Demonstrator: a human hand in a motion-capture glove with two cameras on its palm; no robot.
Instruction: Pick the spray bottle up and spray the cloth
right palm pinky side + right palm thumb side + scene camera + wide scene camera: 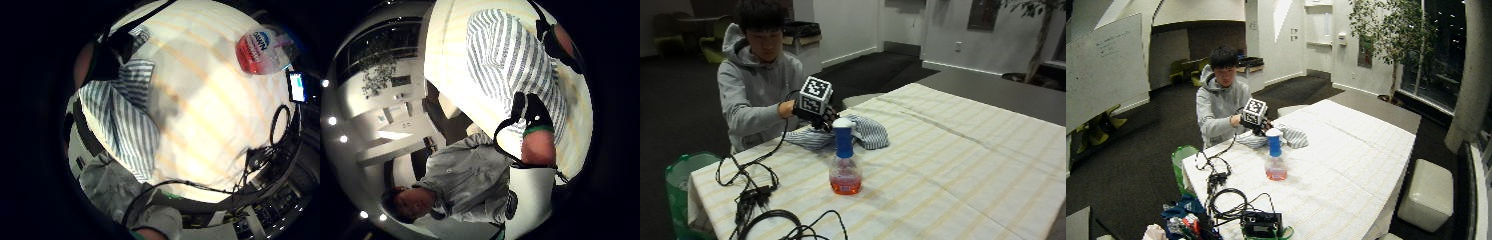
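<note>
Outside view: spray bottle (844,161) upright on table (953,165), just in front of striped cloth (866,133). Hand (820,116) over cloth, apart from bottle; fingers' state can't tell. Bottle prob. light, rigid, smooth; best grabbed at blue neck under trigger.

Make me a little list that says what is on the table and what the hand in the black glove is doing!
table cover: striped tablecloth
spray bottle: standing upright, blue neck, white top, orange-red liquid at the bottom
cloth: blue and white striped cloth, bunched up behind the bottle
gloved right hand: over the cloth, not touching the bottle
fingers: cannot tell whether straight or curled
cables: black cables near the table's corner
bottle picked up: not yet
</note>
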